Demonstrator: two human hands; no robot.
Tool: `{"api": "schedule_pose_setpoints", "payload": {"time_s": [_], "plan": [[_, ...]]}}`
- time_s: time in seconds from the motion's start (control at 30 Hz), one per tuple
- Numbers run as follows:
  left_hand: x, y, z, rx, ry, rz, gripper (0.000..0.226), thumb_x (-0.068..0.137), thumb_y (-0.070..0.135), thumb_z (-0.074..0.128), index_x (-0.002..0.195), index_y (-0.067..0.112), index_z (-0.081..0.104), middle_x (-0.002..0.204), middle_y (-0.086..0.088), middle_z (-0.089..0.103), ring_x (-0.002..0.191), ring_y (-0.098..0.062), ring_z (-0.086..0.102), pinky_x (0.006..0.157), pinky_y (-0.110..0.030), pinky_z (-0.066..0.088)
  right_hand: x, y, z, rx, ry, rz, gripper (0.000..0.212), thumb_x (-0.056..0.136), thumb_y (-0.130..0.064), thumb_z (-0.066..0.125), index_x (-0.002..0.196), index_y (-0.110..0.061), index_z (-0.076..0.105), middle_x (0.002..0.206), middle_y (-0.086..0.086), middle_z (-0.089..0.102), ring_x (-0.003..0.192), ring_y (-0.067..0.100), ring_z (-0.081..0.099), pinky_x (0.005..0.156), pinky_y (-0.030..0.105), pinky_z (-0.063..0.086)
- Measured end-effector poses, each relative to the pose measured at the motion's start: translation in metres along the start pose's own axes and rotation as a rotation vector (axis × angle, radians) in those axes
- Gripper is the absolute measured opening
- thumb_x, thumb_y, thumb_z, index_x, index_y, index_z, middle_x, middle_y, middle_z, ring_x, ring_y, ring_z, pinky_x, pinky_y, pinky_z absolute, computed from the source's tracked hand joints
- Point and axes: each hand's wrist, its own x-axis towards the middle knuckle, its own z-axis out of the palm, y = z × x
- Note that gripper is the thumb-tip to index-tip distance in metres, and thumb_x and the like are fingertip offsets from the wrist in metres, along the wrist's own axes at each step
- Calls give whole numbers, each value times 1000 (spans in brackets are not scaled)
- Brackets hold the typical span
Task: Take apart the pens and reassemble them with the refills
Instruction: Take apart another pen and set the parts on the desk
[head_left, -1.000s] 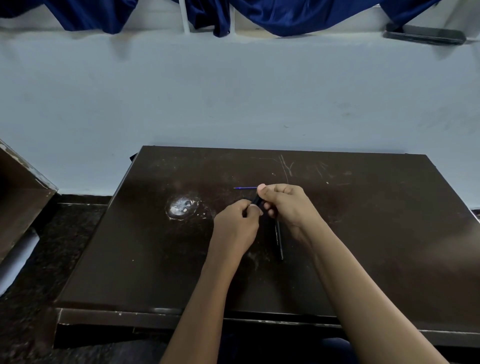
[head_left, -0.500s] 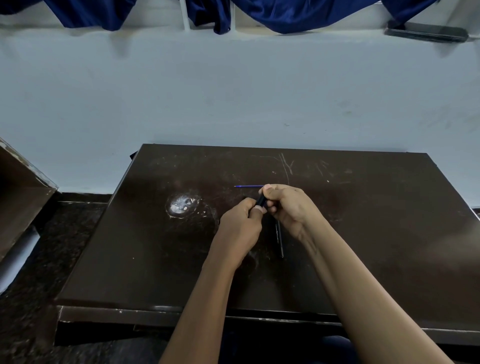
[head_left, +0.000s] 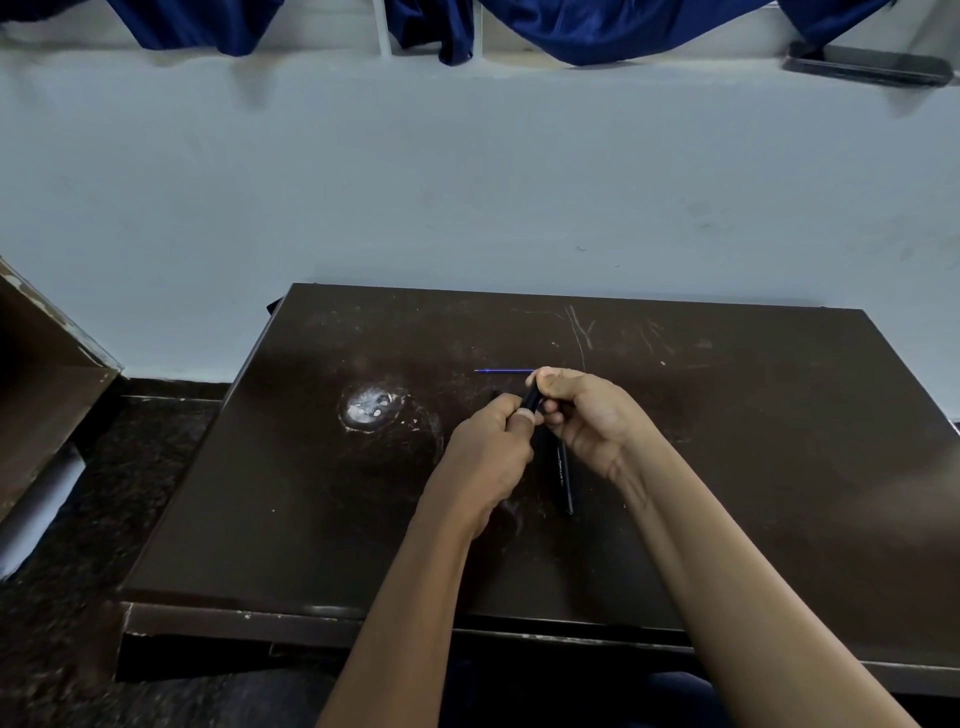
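Observation:
Both hands meet over the middle of the dark brown table (head_left: 753, 467). My left hand (head_left: 488, 452) and my right hand (head_left: 587, 415) grip the two ends of a short black pen (head_left: 532, 399) held between them; most of it is hidden by the fingers. A second black pen (head_left: 563, 475) lies flat on the table under my right hand, pointing toward me. A thin blue refill (head_left: 504, 371) lies on the table just beyond my right thumb, stretching to the left.
A white scuffed patch (head_left: 370, 406) marks the table left of the hands. A pale wall rises behind the table, with blue cloth (head_left: 597, 26) and a dark flat object (head_left: 867, 65) on the ledge above. Another brown piece of furniture (head_left: 41, 384) stands at the left.
The hands have shifted slightly; more of the black pen shows between the two hands than a second ago. The refill and the lying pen stay put.

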Motion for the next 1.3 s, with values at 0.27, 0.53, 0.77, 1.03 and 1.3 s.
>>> {"api": "schedule_pose_setpoints", "payload": {"time_s": [0.27,0.53,0.77,1.03,1.3], "plan": [[1,4,-3,-113,-128,-69,25,101,28,36,106,22,59,61,5,41,41,-2,27,34,-17,22,-3,-6,-9,-2,-83,8,26,96,1,40,76,-2,56,51,2,43,55,11,33,38,12,37],[-2,8,-6,-240,-195,-122,24,102,26,35,104,23,58,54,7,37,40,-1,23,32,-13,19,1,-4,-13,23,-134,17,26,96,-3,43,76,-6,58,47,-4,47,42,3,43,40,11,33],[2,3,2,-98,-33,-85,31,99,34,37,89,20,63,63,5,46,49,-5,37,42,-19,30,5,1,-9,-255,-30,-123,22,93,-15,57,73,-6,60,51,1,46,54,12,35,50,20,32],[2,0,1,7,200,104,32,93,37,46,71,24,64,51,9,45,42,-7,37,45,-24,30,-2,-4,-2,-231,-57,-160,22,93,-7,53,75,-7,64,60,3,50,45,4,41,47,13,37],[-4,11,4,-89,82,89,27,98,33,42,80,30,63,33,20,45,43,1,34,47,-19,26,-2,-9,-8,-19,-165,-136,24,95,-2,46,79,-5,63,58,2,43,50,8,38,48,13,39]]}}
